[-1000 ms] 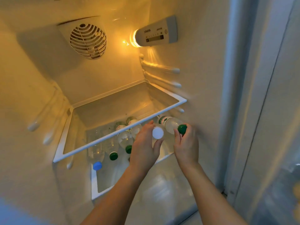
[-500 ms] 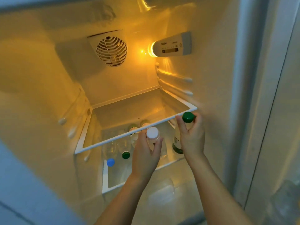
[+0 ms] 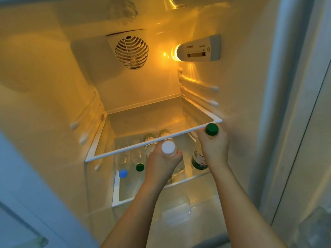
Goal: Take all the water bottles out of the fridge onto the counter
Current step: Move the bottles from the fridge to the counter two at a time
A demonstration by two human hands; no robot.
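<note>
White cap (image 3: 168,147), 2 green caps (image 3: 211,129) (image 3: 139,167), blue cap (image 3: 122,173), green label (image 3: 198,163) (amber fridge light (image 3: 174,53))

Dim amber glow from the fridge lamp (image 3: 176,52) — soft, wide-angle-bent edges.

Fridge interior lit amber. Left hand (image 3: 162,162) grips the white-capped bottle (image 3: 168,148) by its neck; right hand (image 3: 214,146) grips the green-capped bottle (image 3: 198,158), both at the front edge of the upper glass shelf (image 3: 125,154). On the lower shelf (image 3: 116,194): blue-capped bottle (image 3: 122,164) and another green-capped bottle (image 3: 139,165), lying down, caps forward. Two more bottles lie behind them.
</note>
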